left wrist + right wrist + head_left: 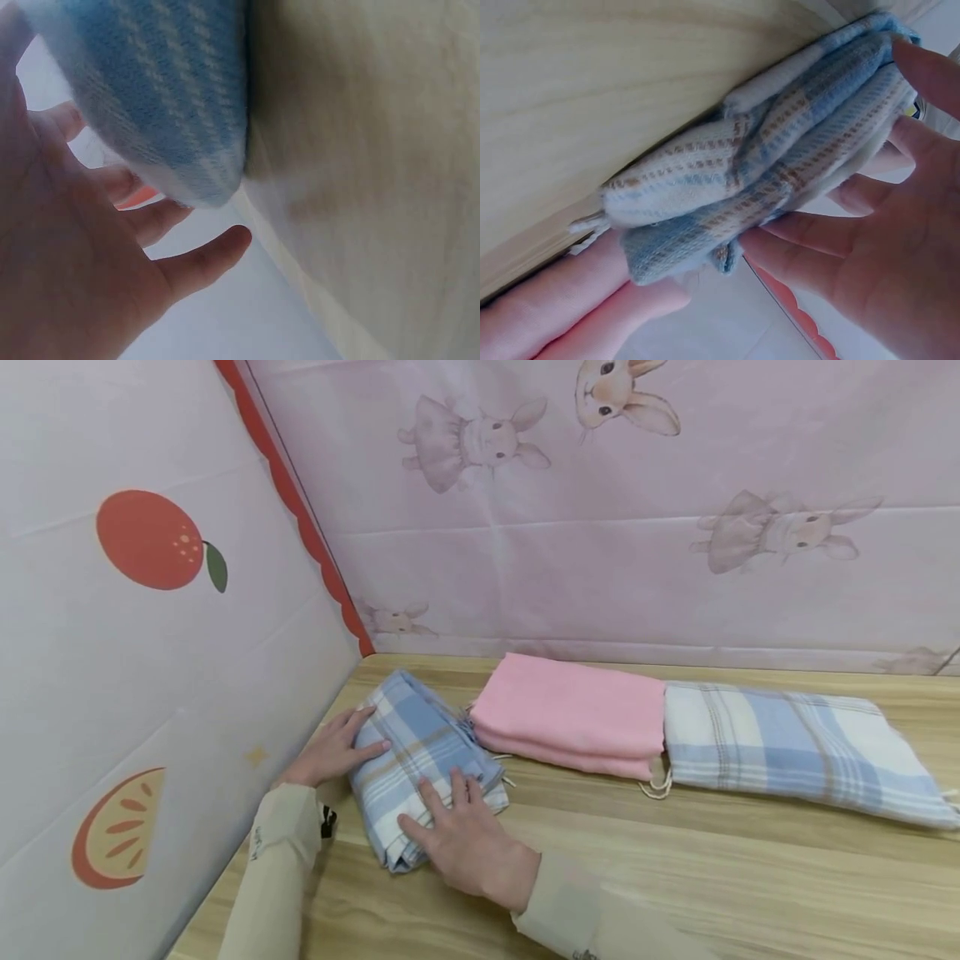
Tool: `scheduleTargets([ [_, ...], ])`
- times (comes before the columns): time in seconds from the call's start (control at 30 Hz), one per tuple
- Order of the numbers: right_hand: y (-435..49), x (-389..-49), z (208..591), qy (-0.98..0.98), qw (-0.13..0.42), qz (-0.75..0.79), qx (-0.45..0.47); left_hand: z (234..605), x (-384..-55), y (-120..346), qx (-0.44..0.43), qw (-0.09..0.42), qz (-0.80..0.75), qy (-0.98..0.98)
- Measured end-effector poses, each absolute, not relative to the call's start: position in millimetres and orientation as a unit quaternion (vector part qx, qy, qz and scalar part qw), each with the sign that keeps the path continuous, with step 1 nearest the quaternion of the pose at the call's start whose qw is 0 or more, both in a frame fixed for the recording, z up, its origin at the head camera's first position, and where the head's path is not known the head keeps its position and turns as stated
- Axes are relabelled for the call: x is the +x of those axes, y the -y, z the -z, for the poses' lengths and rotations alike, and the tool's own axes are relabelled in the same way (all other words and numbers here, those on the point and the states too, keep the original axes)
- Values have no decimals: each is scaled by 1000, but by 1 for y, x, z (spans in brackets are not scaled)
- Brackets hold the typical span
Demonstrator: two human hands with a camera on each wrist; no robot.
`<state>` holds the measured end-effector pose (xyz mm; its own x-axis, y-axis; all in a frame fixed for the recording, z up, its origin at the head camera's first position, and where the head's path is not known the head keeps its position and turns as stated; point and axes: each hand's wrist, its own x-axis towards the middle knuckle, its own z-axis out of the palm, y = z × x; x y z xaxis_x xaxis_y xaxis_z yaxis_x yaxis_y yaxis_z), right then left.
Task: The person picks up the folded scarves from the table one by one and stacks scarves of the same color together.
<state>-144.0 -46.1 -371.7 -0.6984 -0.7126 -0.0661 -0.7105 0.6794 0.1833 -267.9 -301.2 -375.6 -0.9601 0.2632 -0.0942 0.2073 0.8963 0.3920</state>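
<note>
A folded blue and white plaid scarf (pixel 412 747) with thin tan lines lies at the left end of the table, set at a slant. On its left side rests my left hand (pixel 333 752), thumb over the top; the left wrist view shows spread fingers (pixel 196 266) along the cloth's edge. My right hand (pixel 476 847) lies across the near right part, its fingers spread on the top layer. From the right wrist view, several folded layers of the plaid scarf (pixel 705 202) show at the side, next to the right fingers.
A folded pink scarf (pixel 566 714) lies just right of the plaid one, its fringe hanging out. Beyond it is another folded blue and white plaid scarf (pixel 795 752). The wooden table (pixel 675 877) meets a fruit-printed wall (pixel 247 677) at left and a rabbit-printed wall (pixel 600 577) behind.
</note>
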Motion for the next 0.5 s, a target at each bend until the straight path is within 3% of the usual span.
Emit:
scheduleTargets([
  [0.5, 42, -148, 369, 914, 7, 88, 397, 368, -261, 295, 104, 96, -175, -974],
])
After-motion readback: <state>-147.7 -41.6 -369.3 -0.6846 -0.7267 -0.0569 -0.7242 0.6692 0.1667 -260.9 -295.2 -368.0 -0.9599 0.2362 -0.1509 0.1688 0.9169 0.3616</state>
